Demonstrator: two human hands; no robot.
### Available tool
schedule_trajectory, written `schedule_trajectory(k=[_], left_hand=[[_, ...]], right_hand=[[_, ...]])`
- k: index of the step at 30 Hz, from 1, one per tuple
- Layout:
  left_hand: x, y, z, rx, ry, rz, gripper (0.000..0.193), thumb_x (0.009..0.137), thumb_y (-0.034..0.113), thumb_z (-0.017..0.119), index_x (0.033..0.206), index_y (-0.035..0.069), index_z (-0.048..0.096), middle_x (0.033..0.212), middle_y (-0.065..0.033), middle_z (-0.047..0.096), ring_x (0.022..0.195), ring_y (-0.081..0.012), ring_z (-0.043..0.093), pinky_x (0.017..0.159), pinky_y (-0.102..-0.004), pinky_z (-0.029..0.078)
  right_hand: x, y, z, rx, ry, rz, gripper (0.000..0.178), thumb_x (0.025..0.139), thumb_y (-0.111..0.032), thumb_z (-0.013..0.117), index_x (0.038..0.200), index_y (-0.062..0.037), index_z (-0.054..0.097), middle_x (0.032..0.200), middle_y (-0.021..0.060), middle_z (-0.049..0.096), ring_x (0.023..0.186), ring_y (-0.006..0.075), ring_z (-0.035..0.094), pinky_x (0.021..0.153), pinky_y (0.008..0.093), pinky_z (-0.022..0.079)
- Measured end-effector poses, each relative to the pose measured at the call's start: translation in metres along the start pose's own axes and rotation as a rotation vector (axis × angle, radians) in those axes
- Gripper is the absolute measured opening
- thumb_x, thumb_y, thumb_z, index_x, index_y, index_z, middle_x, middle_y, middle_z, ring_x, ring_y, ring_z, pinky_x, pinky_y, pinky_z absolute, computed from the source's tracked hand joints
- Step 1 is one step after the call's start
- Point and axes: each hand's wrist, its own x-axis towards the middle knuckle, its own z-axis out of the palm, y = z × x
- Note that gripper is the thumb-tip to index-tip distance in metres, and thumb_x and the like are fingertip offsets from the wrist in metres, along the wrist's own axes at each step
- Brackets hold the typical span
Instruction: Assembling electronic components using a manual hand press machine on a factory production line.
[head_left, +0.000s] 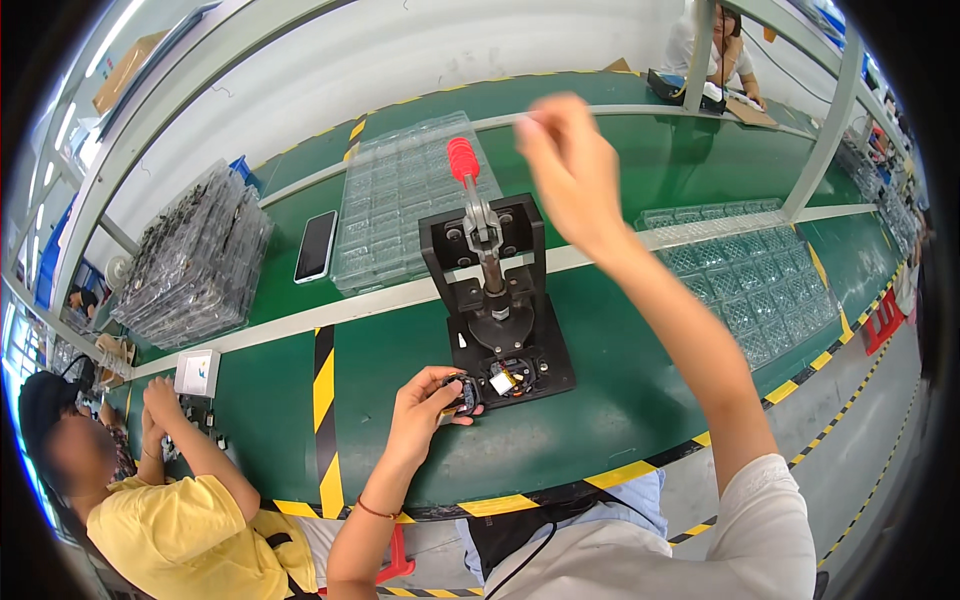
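Observation:
My left hand is closed round a small black electronic housing, just left of the base of a black toggle press. The fingers cover part of the housing, so its inside shows only in part. A similar black housing with a white-and-yellow piece lies on the press base under the plunger. The press's red handle stands upright. Raised in the air right of that handle and apart from it is my right hand. Motion blurs its fingers, and I see nothing clearly in them.
Clear plastic trays lie behind the press and at the right. A phone and a tall tray stack are at the left. A metal rail crosses the green table. One person in yellow sits left; another is far right.

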Motion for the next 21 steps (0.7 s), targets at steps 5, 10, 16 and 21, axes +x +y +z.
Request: schedule_trajectory(k=[5,10,16,21], left_hand=[[-0.008,0.009,0.009,0.049,-0.041,0.035,0.025,0.086,-0.002,0.055,0.112,-0.001,0.055,0.094,-0.0075,0.061,0.08,-0.0163,0.066,0.063,-0.0234,0.053],[-0.009,0.015,0.011,0.298,-0.009,0.24,0.033,0.082,-0.007,0.058,0.113,0.0,0.053,0.094,-0.006,0.06,0.078,-0.0094,0.059,0.067,-0.0204,0.049],[-0.009,0.024,0.012,0.509,0.002,0.385,0.027,0.078,-0.01,0.059,0.103,-0.001,0.057,0.09,-0.0042,0.061,0.076,-0.0079,0.057,0.068,-0.0196,0.046],[-0.013,0.041,0.007,0.71,-0.041,0.466,0.018,0.078,-0.01,0.059,0.094,-0.002,0.057,0.09,-0.0064,0.06,0.08,-0.012,0.061,0.071,-0.0215,0.047]], right_hand=[[-0.148,0.031,-0.049,0.061,-0.395,-0.349,0.029,0.082,-0.012,0.064,0.099,-0.0029,0.043,0.088,0.0115,0.054,0.076,0.0204,0.052,0.067,0.0299,0.043],[-0.177,0.011,-0.044,-0.078,-0.662,-0.161,0.056,0.075,-0.023,0.073,0.116,0.0002,0.044,0.119,0.0192,0.048,0.112,0.0391,0.045,0.095,0.0462,0.038],[-0.187,0.024,-0.026,-0.064,-0.683,-0.044,0.059,0.069,-0.032,0.079,0.11,-0.0017,0.049,0.113,0.017,0.053,0.11,0.035,0.049,0.094,0.0438,0.037],[-0.189,0.029,-0.026,-0.015,-0.597,-0.04,0.057,0.067,-0.031,0.08,0.106,-0.0027,0.05,0.107,0.0151,0.055,0.105,0.0338,0.052,0.09,0.0432,0.04]])
